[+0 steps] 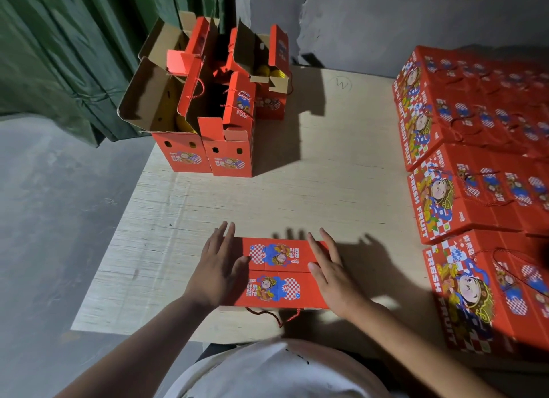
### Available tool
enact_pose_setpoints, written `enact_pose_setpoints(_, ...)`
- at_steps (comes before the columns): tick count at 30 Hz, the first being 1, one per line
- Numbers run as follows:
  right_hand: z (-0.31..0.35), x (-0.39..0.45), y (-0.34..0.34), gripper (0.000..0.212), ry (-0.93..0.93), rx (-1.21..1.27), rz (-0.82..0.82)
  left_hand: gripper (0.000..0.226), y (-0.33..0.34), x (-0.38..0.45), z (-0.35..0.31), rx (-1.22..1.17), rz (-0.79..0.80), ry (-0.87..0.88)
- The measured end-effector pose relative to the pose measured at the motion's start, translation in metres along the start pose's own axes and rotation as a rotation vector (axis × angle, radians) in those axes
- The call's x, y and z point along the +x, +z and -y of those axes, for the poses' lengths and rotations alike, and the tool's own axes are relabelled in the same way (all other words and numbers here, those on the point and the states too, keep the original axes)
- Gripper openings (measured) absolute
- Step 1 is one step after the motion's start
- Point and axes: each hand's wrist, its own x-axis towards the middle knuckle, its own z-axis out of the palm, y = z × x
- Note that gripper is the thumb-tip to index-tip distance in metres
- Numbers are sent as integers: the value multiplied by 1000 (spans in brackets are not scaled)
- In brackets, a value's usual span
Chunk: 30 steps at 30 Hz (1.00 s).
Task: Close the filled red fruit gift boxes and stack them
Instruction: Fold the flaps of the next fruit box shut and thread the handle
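Curtain (59,56), green, is hanging far left behind the table (297,189); nothing to do w/ the job. Next along, at the table's back-left corner, open boxes (208,115) are standing w/ flaps up and yellow fruit showing inside, prob. parked there as the queue waiting to be shut.

Front centre, near the table edge, the box (277,274) being worked on is sitting w/ its two top flaps folded down and meeting at a middle seam. Left hand (218,267) is lying flat on the box's left end, fingers straight and spread a bit, thumb pointing in toward the seam. Right hand (331,271) is doing the same on the right end, fingers straight. Both seem to be pressing the flaps level so the lid stays closed. Red cord handle (276,314) is dangling off the near side, not yet tucked or pulled up.

Far right, closed boxes (475,189) are lying stacked in rows along the table side, within reach; likely where this box is going next.
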Motion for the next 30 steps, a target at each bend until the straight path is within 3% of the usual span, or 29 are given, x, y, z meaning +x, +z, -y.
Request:
enact_pose_setpoints(4,-1,0,-1,59,-2,1,-5,96,1,-2,0,-94,-24,-34)
enact_pose_setpoints(7,-3,-3,0,63,51,116,-49,107,1,-5,-1,-266,-72,-165)
enact_pose_setpoints(9,-8,-10,1,63,208,350,-163,107,-1,-14,-1,-499,-78,-323)
enact_pose_setpoints(12,-33,-31,6,63,654,766,-344,68,-2,-39,5,-794,-1,-467)
enact_pose_setpoints(13,-45,-41,11,65,807,887,-286,59,-3,-48,5,-833,31,-479)
enact_pose_setpoints(15,-64,-65,28,75,904,934,30,52,-3,-64,5,-863,49,-510)
enact_pose_setpoints(17,-58,-78,43,45,873,913,252,47,-1,-70,4,-878,26,-545)
enact_pose_setpoints(18,-51,-78,49,35,845,897,303,44,-1,-70,3,-881,11,-552)
enact_pose_setpoints(21,-25,-57,51,54,762,890,450,39,-4,-64,3,-858,-55,-539)
enact_pose_setpoints(25,20,-47,37,73,590,724,741,59,-12,-55,8,-742,-87,-543)
enact_pose_setpoints(27,44,-50,24,82,494,659,793,63,-15,-54,10,-683,-73,-532)
enact_pose_setpoints(30,76,-56,1,85,413,778,780,67,-15,-55,9,-649,-49,-496)
